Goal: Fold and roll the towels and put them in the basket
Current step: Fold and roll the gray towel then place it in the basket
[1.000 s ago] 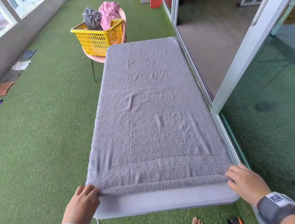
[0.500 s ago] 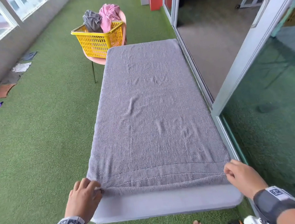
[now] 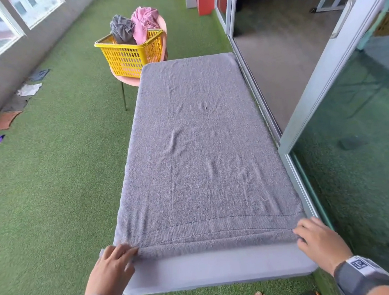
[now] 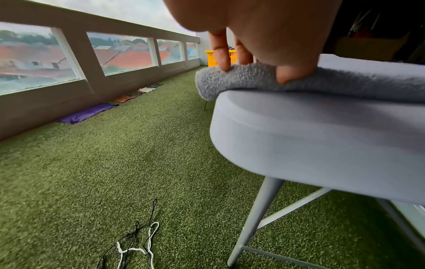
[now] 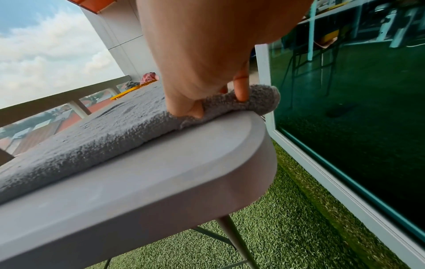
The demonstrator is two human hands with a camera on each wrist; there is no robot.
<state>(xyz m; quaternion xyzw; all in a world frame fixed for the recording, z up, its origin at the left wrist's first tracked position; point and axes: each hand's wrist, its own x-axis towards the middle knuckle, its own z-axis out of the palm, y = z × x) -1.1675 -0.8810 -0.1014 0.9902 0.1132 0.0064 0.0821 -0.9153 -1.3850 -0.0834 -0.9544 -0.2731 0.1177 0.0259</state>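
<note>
Hands rolling the near edge of a grey towel point(image 3: 203, 146) on a grey table point(image 3: 218, 270).

Towel lies flat along the table, filling the middle of the head view, its near edge turned into a narrow roll. At lower left, the left hand point(image 3: 110, 270) pinches that roll's left corner, thumb point(image 4: 292, 72) in front and fingers on top. At lower right, the right hand point(image 3: 321, 242) grips the right corner the same way. At upper centre, a yellow basket point(image 3: 129, 56) sits on a pink chair point(image 3: 126, 79) beyond the table's far left corner, holding a dark grey towel point(image 3: 121, 29) and a pink towel point(image 3: 143, 22). Green turf point(image 3: 51, 183) covers the floor.
</note>
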